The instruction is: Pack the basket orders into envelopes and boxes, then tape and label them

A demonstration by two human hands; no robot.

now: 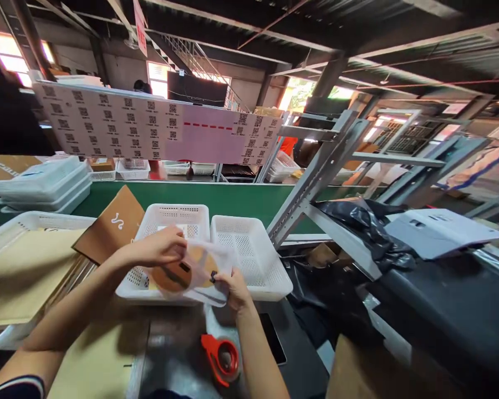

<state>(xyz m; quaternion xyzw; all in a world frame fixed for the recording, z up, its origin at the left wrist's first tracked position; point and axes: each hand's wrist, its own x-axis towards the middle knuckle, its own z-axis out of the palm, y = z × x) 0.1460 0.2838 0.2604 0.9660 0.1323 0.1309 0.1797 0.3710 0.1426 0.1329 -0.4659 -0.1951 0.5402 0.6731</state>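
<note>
A frosted see-through plastic bag point(203, 266) is stretched between my hands, over the front of a white perforated basket point(127, 291). Round orange-brown shapes with dark bands show through it; their kind is unclear. My left hand point(172, 247) grips the bag's upper left side, fingers curled. At the lower right edge, my right hand point(236, 288) pinches the bag beside a small black mark or piece point(213, 276). A second white basket point(253, 244) stands to the right. Below my hands lies a red tape dispenser point(222, 359) on the dark table.
Tan envelopes point(29, 277) fill a basket at the left, with a brown cardboard piece point(110, 224) leaning nearby. A dark phone or tablet point(273, 339) lies right of my forearm. A grey metal frame point(311, 188) rises at the right, beside black plastic point(441, 305). Behind runs a green conveyor belt point(183, 193).
</note>
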